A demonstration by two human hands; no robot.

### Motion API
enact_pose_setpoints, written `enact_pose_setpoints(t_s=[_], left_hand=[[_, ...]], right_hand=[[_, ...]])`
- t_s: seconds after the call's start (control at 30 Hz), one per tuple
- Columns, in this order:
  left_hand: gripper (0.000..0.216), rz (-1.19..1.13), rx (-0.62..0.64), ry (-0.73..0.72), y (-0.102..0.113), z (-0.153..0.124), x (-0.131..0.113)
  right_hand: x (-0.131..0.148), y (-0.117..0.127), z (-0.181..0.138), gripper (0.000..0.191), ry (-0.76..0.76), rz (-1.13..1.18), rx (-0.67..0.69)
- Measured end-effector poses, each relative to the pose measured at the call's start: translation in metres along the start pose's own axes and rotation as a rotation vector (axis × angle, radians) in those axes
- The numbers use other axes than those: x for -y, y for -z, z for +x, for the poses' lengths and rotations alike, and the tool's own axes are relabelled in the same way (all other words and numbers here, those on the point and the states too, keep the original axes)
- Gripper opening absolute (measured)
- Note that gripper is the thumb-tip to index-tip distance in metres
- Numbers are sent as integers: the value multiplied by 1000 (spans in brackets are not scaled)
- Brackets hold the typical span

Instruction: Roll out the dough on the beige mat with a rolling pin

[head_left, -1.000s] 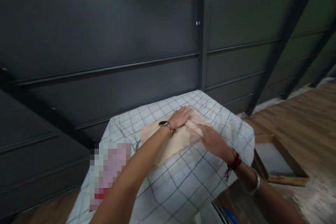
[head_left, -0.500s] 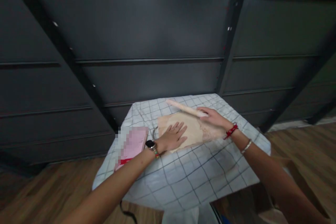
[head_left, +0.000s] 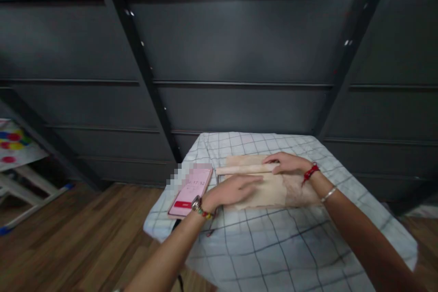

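A beige sheet of paper (head_left: 273, 191) lies on a table covered with a white checked cloth (head_left: 260, 246). A pale rolled tube (head_left: 244, 169) rests across the sheet's far edge. My right hand (head_left: 287, 163), with a red wrist cord and a silver bangle, rests on the tube's right end. My left hand (head_left: 231, 188), wearing a watch and bead bracelet, lies flat with fingers spread on the sheet's left part, just in front of the tube.
A pink phone (head_left: 191, 188) with a lit screen lies on the cloth left of the sheet. A dark metal panelled wall (head_left: 239, 54) stands right behind the table. Wooden floor (head_left: 68, 237) lies to the left, with a white rack and coloured-dot sheet (head_left: 13, 146) at far left.
The view has swung left. My right hand brought the rolled tube from a slant to lie level along the sheet's far edge. My left hand stayed flat on the sheet.
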State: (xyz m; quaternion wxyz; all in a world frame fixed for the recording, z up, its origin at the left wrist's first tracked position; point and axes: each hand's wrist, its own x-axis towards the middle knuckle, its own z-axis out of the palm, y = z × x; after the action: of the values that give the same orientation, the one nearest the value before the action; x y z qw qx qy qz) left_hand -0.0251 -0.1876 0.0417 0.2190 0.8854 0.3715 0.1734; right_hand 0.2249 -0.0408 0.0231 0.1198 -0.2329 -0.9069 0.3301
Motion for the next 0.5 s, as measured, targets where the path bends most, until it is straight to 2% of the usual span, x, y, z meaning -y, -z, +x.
enact_pose_setpoints(t_s=[0.1,0.17,0.3,0.43,0.5], left_hand=[[44,146,-281,134,5,27,8],[46,290,-355,278,0,46,19],[52,460,-265,537,-17,67,40],[54,463,-134,567,-22,71,49],[55,444,-91,580,-19,74,53]], right_hand=[[-1,3,4,43,-32,6,40],[0,0,4,41,-50,14,33],[6,-15,5,26,-73,-26,-42],[15,-29,10,33,-118,-227,-171],[18,-33,13,30,-157,-321,-254]])
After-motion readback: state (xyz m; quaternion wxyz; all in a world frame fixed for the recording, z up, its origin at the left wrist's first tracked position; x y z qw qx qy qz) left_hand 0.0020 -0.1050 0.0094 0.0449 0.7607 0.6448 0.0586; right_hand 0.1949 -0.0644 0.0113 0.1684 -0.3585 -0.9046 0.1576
